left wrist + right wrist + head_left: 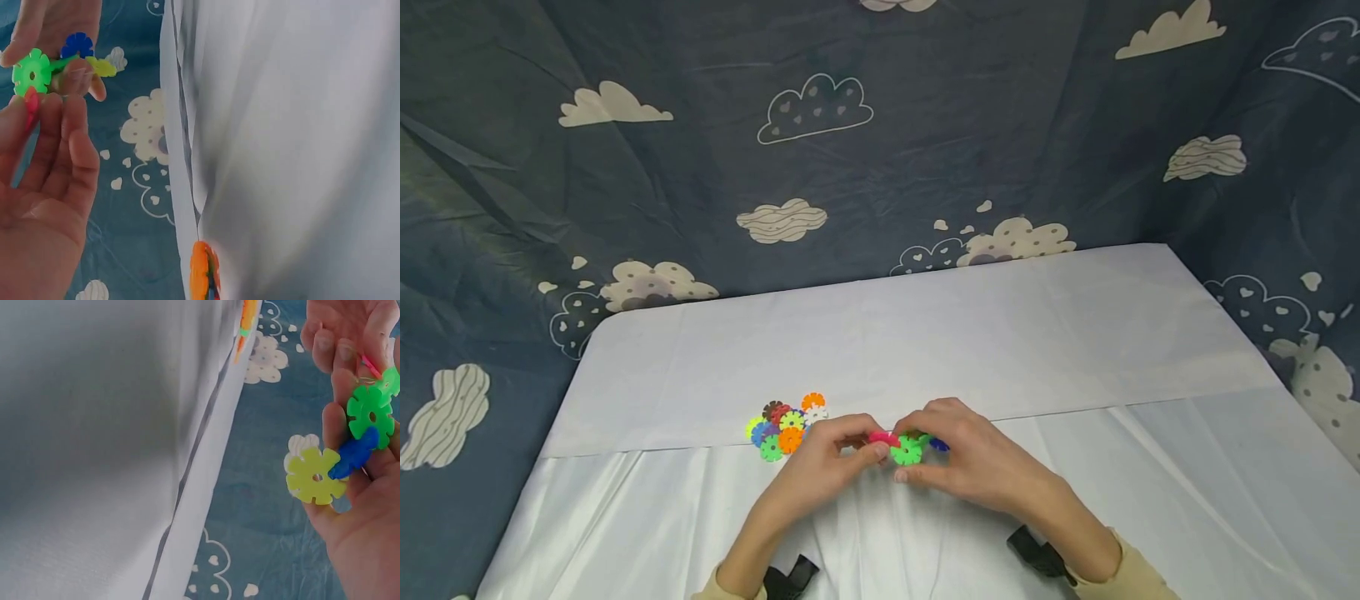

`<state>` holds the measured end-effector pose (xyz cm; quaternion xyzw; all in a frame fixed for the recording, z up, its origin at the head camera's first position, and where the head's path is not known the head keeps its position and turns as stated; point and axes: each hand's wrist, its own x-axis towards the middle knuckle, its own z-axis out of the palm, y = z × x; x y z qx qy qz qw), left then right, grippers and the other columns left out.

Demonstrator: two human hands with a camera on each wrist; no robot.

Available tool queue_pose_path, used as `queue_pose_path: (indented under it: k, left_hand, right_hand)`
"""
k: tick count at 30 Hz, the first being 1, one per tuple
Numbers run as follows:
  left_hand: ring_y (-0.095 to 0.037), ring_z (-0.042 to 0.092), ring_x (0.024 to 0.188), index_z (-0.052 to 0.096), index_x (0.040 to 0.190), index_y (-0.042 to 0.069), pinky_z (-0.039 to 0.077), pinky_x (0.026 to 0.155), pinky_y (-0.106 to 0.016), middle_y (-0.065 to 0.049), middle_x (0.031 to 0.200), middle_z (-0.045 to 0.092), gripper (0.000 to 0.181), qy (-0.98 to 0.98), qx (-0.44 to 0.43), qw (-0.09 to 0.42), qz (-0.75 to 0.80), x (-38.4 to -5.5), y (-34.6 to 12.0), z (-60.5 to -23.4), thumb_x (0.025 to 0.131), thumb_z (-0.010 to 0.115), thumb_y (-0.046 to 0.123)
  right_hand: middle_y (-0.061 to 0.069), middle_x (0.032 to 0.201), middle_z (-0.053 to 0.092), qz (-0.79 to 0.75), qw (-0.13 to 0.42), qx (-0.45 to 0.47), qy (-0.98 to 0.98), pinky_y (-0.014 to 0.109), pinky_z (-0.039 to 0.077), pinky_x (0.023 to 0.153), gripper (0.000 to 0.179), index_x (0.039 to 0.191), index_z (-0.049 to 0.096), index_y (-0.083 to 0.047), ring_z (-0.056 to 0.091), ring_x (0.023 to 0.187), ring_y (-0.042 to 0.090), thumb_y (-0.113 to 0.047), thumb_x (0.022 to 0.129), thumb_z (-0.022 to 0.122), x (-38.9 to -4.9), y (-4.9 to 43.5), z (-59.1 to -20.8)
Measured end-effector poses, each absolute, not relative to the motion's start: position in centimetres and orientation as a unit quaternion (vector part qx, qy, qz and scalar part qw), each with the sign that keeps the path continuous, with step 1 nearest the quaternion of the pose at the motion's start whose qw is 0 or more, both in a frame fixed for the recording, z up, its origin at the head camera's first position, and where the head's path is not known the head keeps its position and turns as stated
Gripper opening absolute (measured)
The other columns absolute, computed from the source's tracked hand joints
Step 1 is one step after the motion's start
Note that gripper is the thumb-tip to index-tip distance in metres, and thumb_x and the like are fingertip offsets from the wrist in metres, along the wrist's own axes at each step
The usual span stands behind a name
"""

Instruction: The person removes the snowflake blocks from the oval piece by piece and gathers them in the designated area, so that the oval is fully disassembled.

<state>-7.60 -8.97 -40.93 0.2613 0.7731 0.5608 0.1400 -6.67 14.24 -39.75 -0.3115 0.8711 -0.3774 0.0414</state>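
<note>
Between finger and thumb, my left hand [831, 458] pinches a pink notched plastic disc [883, 438]. Its edge meets a bright green notched disc [907, 452]; whether the two are slotted together I cannot tell. My right hand [977, 454] holds the joined chain that this green disc belongs to. In the right wrist view the chain runs on through another green disc [369, 415] and a blue disc [354, 455] to a yellow disc [309, 478] at its end. Fingers hide part of the chain in the head view.
A pile of loose notched discs [791, 440] in several colours lies on the white-covered table [925, 350], left of my left hand. Dark cloud-patterned fabric [925, 167] hangs behind and at the sides. Black straps [1037, 552] show near the wrists.
</note>
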Motion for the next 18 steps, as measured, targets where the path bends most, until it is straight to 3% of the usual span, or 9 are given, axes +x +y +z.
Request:
queue_pose_path:
  k: [8, 13, 18]
  left_hand:
    - [-0.013, 0.058, 0.085, 0.064, 0.09, 0.017, 0.048, 0.077, -0.033, -0.001, 0.086, 0.064, 0.017, 0.789, 0.272, 0.166, 0.526, -7.48, -8.76, -40.48, 0.098, 0.062, 0.031]
    - [-0.016, 0.053, 0.075, 0.064, 0.087, 0.018, 0.043, 0.065, -0.03, 0.0, 0.079, 0.058, 0.015, 0.784, 0.28, 0.137, 0.537, -7.39, -8.62, -40.76, 0.098, 0.062, 0.029]
    - [-0.014, 0.052, 0.075, 0.065, 0.087, 0.024, 0.043, 0.064, -0.031, 0.009, 0.08, 0.055, 0.013, 0.8, 0.284, 0.104, 0.519, -7.29, -8.56, -41.13, 0.097, 0.063, 0.032]
  right_hand:
    - [-0.025, 0.092, 0.057, -0.373, 0.024, -0.333, 0.865, 0.031, 0.045, 0.086, 0.025, 0.104, 0.069, -0.028, 0.05, 0.098, 0.005, -0.035, 0.083, 0.08, -6.6, 14.17, -39.86]
    - [-0.025, 0.09, 0.056, -0.381, 0.015, -0.329, 0.864, 0.031, 0.046, 0.083, 0.022, 0.102, 0.065, -0.03, 0.051, 0.098, 0.006, -0.045, 0.088, 0.073, -6.35, 13.85, -39.88]
    - [-0.025, 0.087, 0.056, -0.375, 0.005, -0.337, 0.864, 0.028, 0.046, 0.079, 0.017, 0.101, 0.065, -0.031, 0.051, 0.093, 0.004, -0.046, 0.092, 0.067, -6.26, 13.72, -39.77]
